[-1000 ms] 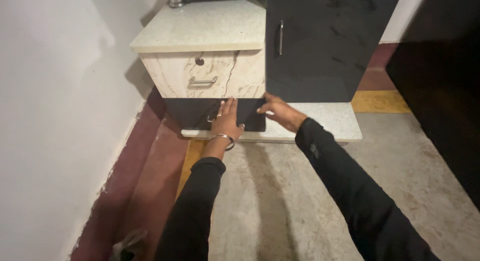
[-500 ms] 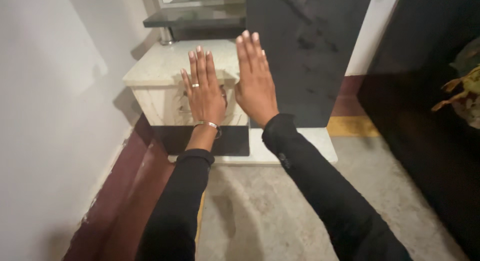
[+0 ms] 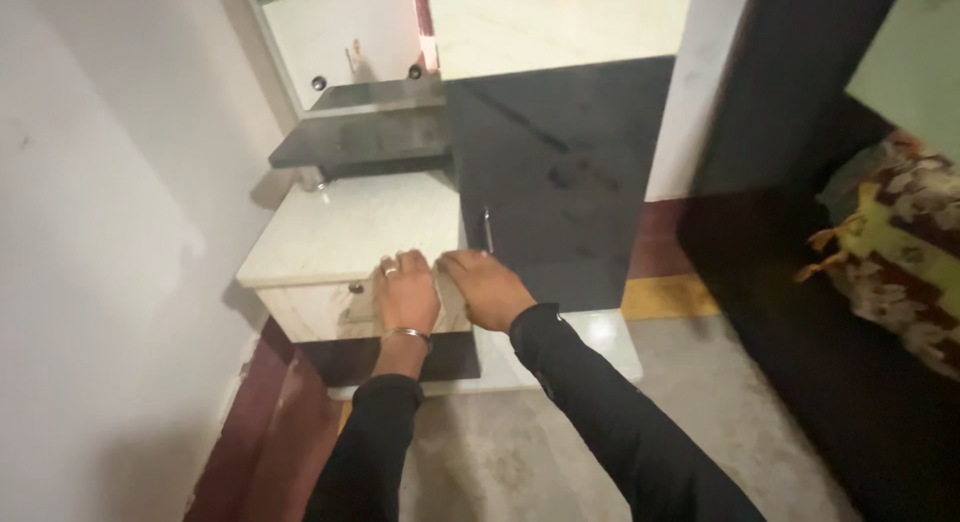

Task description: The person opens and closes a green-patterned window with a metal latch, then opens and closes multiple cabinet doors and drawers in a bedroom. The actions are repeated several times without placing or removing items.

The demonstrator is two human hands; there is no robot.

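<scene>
Lowered from the raised, fingers-spread pose of half a second ago, when both palms hovered in front of the cabinet. Now resting side by side at the front edge of the low cream marble-patterned cabinet top (image 3: 340, 237). Left hand (image 3: 405, 300), ringed and with a thin metal bangle at the wrist, laid flat with fingers draped over the edge and down onto the cream upper drawer front (image 3: 320, 310). Right hand (image 3: 488, 287) just beside it, palm down, fingers pointing left and nearly touching the left fingertips. Neither hand clenched or closed round anything; both released, merely pressing or resting on the surface.

Upper drawer seemingly flush with the cabinet face, its small round knob (image 3: 355, 288) showing left of the left hand. Black lower drawer front (image 3: 345, 360) beneath also looking shut, sitting above the pale plinth (image 3: 600, 337). Tall glossy black cabinet door (image 3: 560, 172) at the right closed, its slim metal handle (image 3: 488, 230) untouched. Dark glass shelf (image 3: 365, 137) above the cream top bare.

Judged from this: closing of the drawers apparently finished, with nothing left ajar in view. Remaining only the lifting of the hands away. Patterned cushion or fabric (image 3: 890, 242) far right, well apart.
</scene>
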